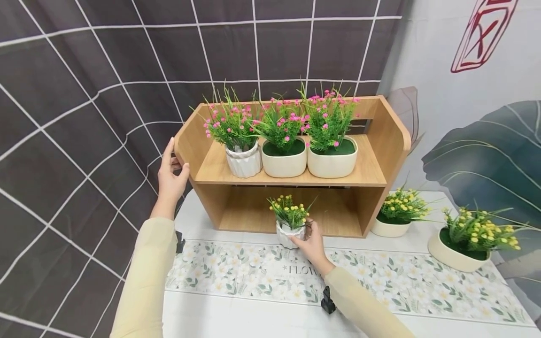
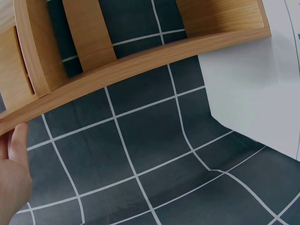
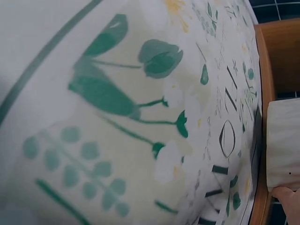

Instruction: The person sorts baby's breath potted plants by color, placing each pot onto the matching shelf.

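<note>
left hand (image 1: 171,178) holding shelf (image 1: 291,181), right hand (image 1: 312,243) gripping yellow-flowered pot (image 1: 286,231)

Cut by edges
Right wrist view: pleated white pot (image 3: 282,143) cropped at three o'clock, bare right hand (image 3: 288,202) at four — left wrist view: bare left hand (image 2: 14,180) at eight.
</note>
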Available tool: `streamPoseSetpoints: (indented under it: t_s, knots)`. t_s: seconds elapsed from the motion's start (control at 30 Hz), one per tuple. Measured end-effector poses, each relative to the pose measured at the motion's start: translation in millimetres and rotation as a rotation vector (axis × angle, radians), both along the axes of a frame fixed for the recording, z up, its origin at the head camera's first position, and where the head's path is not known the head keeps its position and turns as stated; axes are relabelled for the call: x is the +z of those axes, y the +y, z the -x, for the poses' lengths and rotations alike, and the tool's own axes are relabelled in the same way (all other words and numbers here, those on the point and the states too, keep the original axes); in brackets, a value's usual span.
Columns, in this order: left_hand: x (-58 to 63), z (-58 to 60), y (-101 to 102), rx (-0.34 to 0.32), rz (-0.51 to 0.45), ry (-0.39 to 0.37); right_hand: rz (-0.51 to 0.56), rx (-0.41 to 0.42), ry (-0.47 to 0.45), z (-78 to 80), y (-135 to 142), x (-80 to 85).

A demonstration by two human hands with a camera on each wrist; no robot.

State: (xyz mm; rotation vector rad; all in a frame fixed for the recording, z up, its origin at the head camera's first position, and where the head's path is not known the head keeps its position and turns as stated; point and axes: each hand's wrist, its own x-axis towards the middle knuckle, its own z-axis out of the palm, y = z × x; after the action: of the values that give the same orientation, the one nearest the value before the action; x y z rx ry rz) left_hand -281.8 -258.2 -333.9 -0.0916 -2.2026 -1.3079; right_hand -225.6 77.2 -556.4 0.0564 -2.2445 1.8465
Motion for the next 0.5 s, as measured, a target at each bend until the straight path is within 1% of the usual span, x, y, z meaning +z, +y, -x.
streamPoseSetpoints:
  t_s: [0.27, 0.37, 0.5]
  knots:
    - [-2.1, -0.9, -1, 0.016, 0.013, 0.01, 0.075, 0.05, -0.017, 2.4, -16, -2.5]
    - [-2.5, 0.9, 0, 0.009, 0.012, 0.011, 0.04, 0.025, -0.014, 2.4, -18, -3.1]
    - [-2.8, 1.6, -1, 0.006, 0.01, 0.015, -0.059, 0.001, -0.014, 2.4, -20, -0.7]
